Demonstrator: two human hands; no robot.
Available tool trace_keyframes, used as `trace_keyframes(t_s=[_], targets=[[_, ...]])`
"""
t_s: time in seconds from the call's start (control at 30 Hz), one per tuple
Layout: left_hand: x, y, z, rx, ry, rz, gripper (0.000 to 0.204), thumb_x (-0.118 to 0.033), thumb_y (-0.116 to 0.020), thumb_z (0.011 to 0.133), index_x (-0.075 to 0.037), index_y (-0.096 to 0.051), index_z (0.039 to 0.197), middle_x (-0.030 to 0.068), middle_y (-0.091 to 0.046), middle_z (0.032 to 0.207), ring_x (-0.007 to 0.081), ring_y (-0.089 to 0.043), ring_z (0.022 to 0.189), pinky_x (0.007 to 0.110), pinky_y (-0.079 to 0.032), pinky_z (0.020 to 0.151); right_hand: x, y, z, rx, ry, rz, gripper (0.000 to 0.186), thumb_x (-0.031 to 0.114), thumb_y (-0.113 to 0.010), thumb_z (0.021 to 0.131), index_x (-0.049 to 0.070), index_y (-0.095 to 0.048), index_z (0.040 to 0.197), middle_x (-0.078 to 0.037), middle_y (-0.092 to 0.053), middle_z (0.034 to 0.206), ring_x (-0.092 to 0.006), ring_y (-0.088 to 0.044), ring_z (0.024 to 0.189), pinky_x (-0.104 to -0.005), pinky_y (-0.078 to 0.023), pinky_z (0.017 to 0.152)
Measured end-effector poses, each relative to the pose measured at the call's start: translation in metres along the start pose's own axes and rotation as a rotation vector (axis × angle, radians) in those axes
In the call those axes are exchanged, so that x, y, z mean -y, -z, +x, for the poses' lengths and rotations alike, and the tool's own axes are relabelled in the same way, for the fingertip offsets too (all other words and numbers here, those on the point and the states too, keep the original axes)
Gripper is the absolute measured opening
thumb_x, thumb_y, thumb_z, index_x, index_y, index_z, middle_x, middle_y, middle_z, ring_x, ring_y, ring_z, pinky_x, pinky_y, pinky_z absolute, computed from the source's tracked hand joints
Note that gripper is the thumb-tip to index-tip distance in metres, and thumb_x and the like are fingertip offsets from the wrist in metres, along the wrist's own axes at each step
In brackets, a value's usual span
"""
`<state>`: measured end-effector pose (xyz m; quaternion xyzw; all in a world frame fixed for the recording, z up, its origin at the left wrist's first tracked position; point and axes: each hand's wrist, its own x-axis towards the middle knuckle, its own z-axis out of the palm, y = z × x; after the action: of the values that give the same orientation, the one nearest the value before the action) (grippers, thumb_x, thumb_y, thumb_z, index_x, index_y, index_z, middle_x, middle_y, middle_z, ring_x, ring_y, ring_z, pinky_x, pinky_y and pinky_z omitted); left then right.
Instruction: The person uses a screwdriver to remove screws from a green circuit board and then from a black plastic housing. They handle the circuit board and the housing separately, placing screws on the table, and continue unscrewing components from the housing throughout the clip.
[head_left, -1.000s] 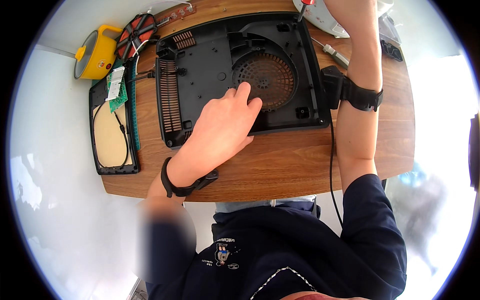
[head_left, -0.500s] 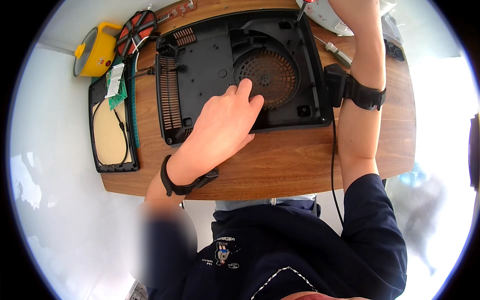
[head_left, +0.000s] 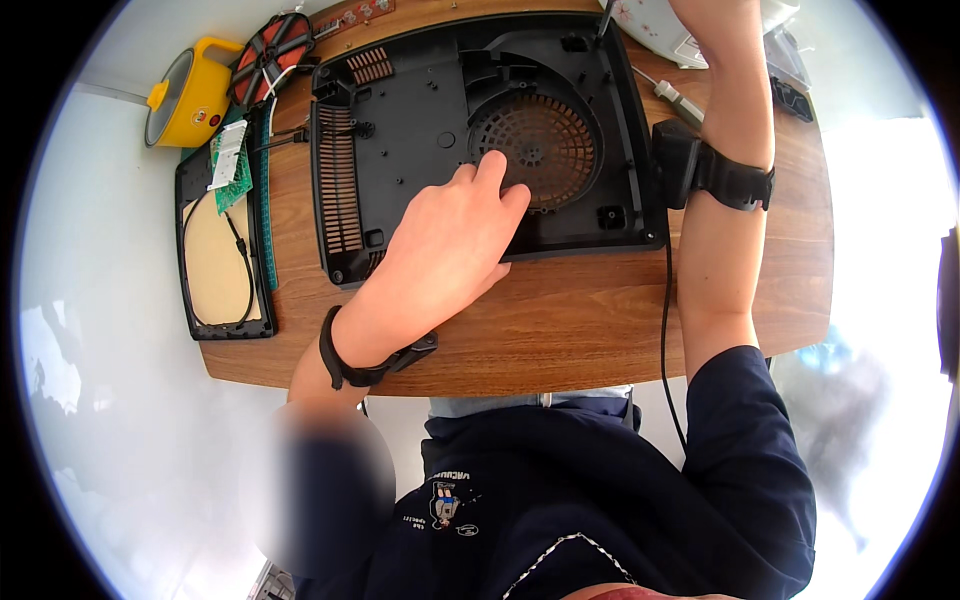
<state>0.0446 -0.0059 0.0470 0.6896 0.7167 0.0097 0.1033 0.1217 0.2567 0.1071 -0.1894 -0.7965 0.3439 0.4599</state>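
A wide black plastic housing with a round grille and slotted vents lies on the wooden table in front of me. My left hand is over its front middle, beside the grille. Its fingers are curled downward and closed, and whatever they may hold is hidden. My right arm stretches past the housing's right side. Only the base of my right hand shows at the upper edge, with its fingers out of the picture. A thin metal shaft stands upright at the housing's far right corner; its upper end is cut off.
At the far left are a yellow pot, a red and black coil, and a green circuit board on a black-framed panel. A white-handled screwdriver lies right of the housing. A black cable hangs over the front edge.
The view has shifted slightly. The red handle end seen above the upright shaft is now out of the picture. Both hands keep nearly the same places.
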Motion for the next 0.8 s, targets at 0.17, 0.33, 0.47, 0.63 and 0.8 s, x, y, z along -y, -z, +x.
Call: trace_keyframes(t_s=[0.17, 0.33, 0.47, 0.63, 0.8], targets=[[-0.001, 0.0, 0.001, 0.005, 0.0, 0.008, 0.053, -0.016, -0.092, 0.065, -0.004, -0.061, 0.105, 0.0123, -0.051, 0.11, 0.0258, -0.064, 0.094, 0.037, -0.059, 0.071, -0.001, -0.001, -0.001, -0.061, 0.013, -0.053, 0.025, 0.01, -0.067, 0.097, 0.003, -0.072, 0.121, -0.003, -0.067, 0.08, -0.0082, -0.06, 0.073, -0.0261, -0.048, 0.065], [0.0, 0.0, 0.001, 0.001, -0.003, 0.011, 0.053, -0.015, -0.092, 0.064, -0.004, -0.061, 0.106, 0.0126, -0.051, 0.111, 0.0258, -0.064, 0.093, 0.037, -0.059, 0.071, -0.013, 0.007, 0.005, -0.004, 0.048, -0.004, 0.024, 0.012, -0.069, 0.097, 0.003, -0.073, 0.119, -0.002, -0.066, 0.077, -0.0076, -0.059, 0.07, -0.0254, -0.047, 0.062], [-0.001, -0.001, 0.0, -0.002, -0.005, 0.013, 0.054, -0.015, -0.092, 0.064, -0.004, -0.061, 0.106, 0.0127, -0.051, 0.111, 0.0258, -0.063, 0.093, 0.037, -0.059, 0.071, -0.014, 0.009, 0.006, 0.046, -0.046, 0.106, 0.026, 0.013, -0.072, 0.096, 0.003, -0.073, 0.119, -0.001, -0.066, 0.077, -0.0079, -0.058, 0.068, -0.0255, -0.047, 0.063], [0.0, -0.001, 0.0, -0.013, -0.008, 0.013, 0.053, -0.016, -0.092, 0.064, -0.004, -0.061, 0.106, 0.0124, -0.051, 0.11, 0.0257, -0.063, 0.093, 0.037, -0.059, 0.071, -0.02, 0.006, 0.01, -0.03, 0.016, -0.085, 0.025, 0.011, -0.067, 0.099, 0.002, -0.073, 0.121, -0.002, -0.065, 0.077, -0.0079, -0.056, 0.069, -0.0258, -0.046, 0.063], [0.0, -0.002, 0.0, -0.014, -0.008, 0.008, 0.053, -0.016, -0.092, 0.065, -0.004, -0.061, 0.106, 0.0121, -0.051, 0.109, 0.0258, -0.063, 0.093, 0.037, -0.059, 0.07, -0.011, 0.006, 0.006, 0.001, -0.002, 0.009, 0.026, 0.01, -0.067, 0.098, 0.003, -0.073, 0.122, -0.002, -0.064, 0.077, -0.0091, -0.059, 0.07, -0.0245, -0.047, 0.063]])
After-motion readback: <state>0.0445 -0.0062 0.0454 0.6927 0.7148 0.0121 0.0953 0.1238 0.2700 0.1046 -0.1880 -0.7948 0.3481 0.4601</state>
